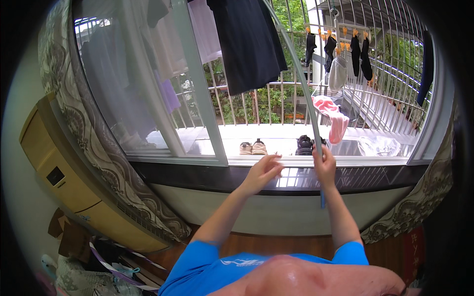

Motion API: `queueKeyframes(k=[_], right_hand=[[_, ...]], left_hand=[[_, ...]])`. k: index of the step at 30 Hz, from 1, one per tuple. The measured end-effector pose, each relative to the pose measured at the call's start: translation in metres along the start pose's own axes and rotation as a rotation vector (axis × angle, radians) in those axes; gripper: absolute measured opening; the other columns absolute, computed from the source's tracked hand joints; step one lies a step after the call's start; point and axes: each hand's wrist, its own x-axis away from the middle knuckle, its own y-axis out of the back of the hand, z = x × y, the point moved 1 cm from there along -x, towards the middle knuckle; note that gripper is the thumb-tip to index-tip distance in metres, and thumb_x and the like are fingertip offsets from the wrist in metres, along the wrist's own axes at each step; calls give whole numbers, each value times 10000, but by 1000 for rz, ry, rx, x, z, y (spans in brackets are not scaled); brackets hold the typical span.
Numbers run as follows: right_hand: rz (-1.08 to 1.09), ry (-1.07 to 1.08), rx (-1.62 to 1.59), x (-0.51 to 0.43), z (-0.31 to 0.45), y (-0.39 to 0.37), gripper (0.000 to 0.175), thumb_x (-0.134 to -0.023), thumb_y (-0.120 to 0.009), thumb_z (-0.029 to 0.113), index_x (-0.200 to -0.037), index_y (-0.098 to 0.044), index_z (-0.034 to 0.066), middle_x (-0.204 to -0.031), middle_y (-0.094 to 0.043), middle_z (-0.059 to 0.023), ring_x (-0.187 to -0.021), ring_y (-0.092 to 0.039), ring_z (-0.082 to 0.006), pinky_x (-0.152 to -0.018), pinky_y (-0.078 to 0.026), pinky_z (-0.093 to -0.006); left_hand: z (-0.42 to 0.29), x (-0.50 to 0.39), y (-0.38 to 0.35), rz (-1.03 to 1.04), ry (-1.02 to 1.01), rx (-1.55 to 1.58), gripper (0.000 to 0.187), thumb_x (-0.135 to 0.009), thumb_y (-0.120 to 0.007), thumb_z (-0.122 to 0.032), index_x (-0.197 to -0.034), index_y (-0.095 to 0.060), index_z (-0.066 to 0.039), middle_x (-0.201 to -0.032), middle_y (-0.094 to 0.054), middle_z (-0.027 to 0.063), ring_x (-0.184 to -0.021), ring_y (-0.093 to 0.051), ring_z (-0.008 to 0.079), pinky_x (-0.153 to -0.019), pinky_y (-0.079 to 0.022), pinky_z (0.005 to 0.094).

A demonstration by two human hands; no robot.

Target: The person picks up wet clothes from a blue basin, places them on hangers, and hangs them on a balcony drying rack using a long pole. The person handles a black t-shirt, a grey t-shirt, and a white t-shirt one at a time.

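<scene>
My right hand (325, 166) grips a long, slim pole (304, 83) near its lower end. Its blue tip shows just below my fist, and its top runs out of view above. Beside it to the left, my left hand (262, 173) is raised over the dark polished windowsill (229, 177), fingers apart and nothing visible in it. Beyond the open window hangs a black garment (248, 48), left of the pole. Beige shoes (252, 148) and black shoes (304, 145) stand on the outer ledge, past my hands.
A clip hanger (337, 26) outside carries several black socks (355, 55). A pink cloth item (335, 118) hangs lower. Metal security bars (255, 105) enclose the ledge. Sliding window frame (200, 81), patterned curtain (92, 122) and gold floor-standing air conditioner (70, 159) are at left.
</scene>
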Motion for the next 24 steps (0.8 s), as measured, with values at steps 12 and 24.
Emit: queueKeyframes(k=[12,24], right_hand=[[244,-164,-337,-219,72,-73,271,-878,-644,305,-962,-580,56,-507,-404,35,-333,-335,-55,-289,-221,-238],[247,-164,-366,-260,105,-122,296,-862,-662,334,-982,-576,78,-535,-373,40,-381,-326,-41,-324,-210,-217]], left_hand=[[105,377,82,-1005,696,14,170,-896,-601,-141,-1030,-586,-36,-878,-663,82,-717,-628,125,-592,-486,223],[139,476,44,-1238,703,93,140,-894,-592,-136,-988,-578,-34,-795,-652,69,-625,-608,105,-503,-436,196]])
